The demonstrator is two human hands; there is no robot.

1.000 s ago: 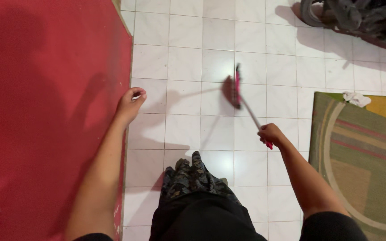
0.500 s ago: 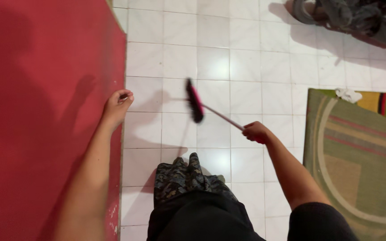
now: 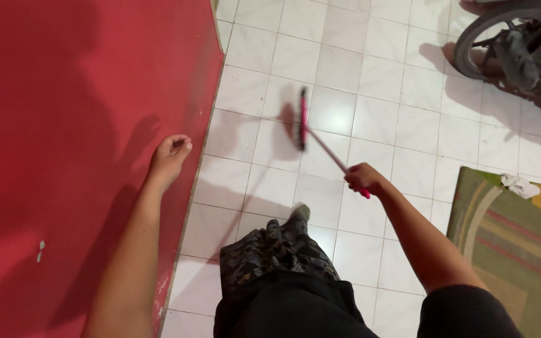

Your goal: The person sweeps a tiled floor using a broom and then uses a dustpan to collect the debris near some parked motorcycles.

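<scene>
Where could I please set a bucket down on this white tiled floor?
Bare tiles lie between the red carpet edge and the pink broom, and beyond the broom toward the motorbike wheel. It is tighter between the right hand and the green patterned rug.

Your right hand (image 3: 363,178) grips the near end of the broom (image 3: 311,134), whose handle runs forward and to the left of the grip, with the head down on the tiled floor (image 3: 377,81). Well left of the grip, your left hand (image 3: 169,158) hangs over the carpet (image 3: 64,125). Right of the grip lies a rug (image 3: 515,244) with a crumpled cloth (image 3: 520,185) on its far edge. Far ahead and right stands a motorbike wheel (image 3: 508,37).
</scene>
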